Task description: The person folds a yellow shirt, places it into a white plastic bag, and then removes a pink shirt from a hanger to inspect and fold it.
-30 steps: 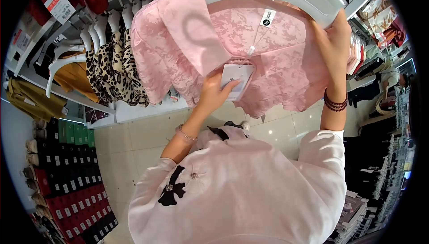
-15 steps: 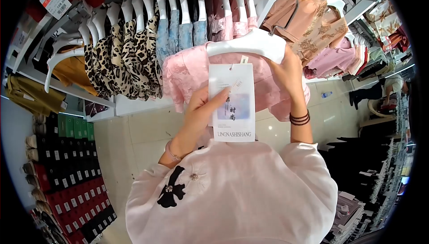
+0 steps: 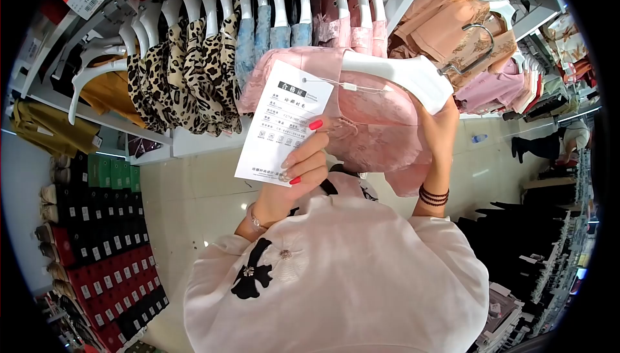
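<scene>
A pink floral garment [image 3: 374, 136] hangs on a white hanger [image 3: 387, 70] whose metal hook points up to the right. My right hand [image 3: 441, 124] is closed round the right end of the hanger. In my left hand [image 3: 307, 162] is a white paper tag [image 3: 278, 117], pinched at its lower right part, its printed side with a black heading and care symbols facing the camera. A thin string runs from the tag's hole to the garment's neckline.
Leopard-print garments [image 3: 194, 75], blue ones [image 3: 261, 36] and more pink ones [image 3: 336, 30] hang on the rack behind. Peach garments [image 3: 445, 23] hang to the right. Stacked shoe boxes [image 3: 110, 243] stand at left, dark clothes [image 3: 510, 237] at right. Far right, a person [image 3: 549, 143] is partly visible.
The tag has been turned over and moved left and is now tilted. The hanger and garment have shifted slightly right, with the hook leaning further right.
</scene>
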